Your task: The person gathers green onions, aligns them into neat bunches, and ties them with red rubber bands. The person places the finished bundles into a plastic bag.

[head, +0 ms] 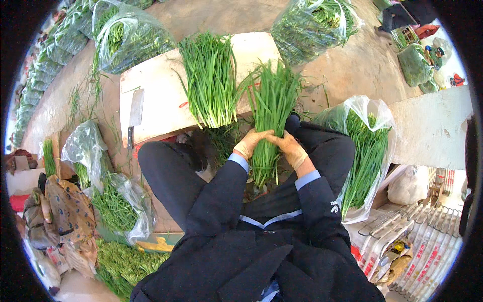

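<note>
Both my hands wear tan gloves. My left hand and my right hand are wrapped around a thick bundle of garlic chives, their fingers meeting across its front. The bundle hangs above my lap, its cut ends towards me and its leafy tips over the near right edge of a white board. Another sheaf of garlic chives lies on the board, pale stem ends facing me. A cleaver with a black handle rests at the board's left side.
Clear plastic bags of chives stand beyond the board, one at the left and one at the right. An opened bag is by my right knee. Loose chives in plastic lie at my left. White slatted racks are at lower right.
</note>
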`<control>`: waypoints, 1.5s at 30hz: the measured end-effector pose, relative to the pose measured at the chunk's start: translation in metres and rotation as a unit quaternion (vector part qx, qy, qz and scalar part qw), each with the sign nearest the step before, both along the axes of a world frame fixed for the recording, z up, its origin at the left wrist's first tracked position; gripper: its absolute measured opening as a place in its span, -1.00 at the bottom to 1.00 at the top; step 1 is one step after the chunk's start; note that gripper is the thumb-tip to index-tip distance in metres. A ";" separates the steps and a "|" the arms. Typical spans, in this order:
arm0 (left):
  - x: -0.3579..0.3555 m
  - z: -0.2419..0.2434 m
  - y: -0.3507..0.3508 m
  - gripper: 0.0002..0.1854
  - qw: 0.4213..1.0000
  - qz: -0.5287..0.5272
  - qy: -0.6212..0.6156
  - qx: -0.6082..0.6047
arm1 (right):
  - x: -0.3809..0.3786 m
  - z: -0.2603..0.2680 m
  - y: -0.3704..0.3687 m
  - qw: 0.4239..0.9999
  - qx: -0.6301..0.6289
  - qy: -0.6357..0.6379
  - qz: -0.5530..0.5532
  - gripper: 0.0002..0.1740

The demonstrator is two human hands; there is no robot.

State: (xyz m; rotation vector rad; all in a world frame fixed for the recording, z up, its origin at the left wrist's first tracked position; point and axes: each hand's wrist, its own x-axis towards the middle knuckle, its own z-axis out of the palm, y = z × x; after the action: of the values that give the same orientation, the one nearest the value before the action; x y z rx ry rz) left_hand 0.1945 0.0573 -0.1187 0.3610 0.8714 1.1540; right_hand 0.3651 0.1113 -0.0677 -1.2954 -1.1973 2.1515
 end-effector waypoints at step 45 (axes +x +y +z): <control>-0.085 0.175 0.115 -0.63 0.785 0.138 0.499 0.339 | -0.082 0.091 0.151 0.847 0.484 -0.152 0.160 -0.56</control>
State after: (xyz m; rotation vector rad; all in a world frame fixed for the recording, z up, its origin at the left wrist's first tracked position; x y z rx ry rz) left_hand 0.1093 0.1727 0.0561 1.5926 1.4240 1.5405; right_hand 0.2830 0.2624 0.0237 -0.9825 -2.3295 1.1211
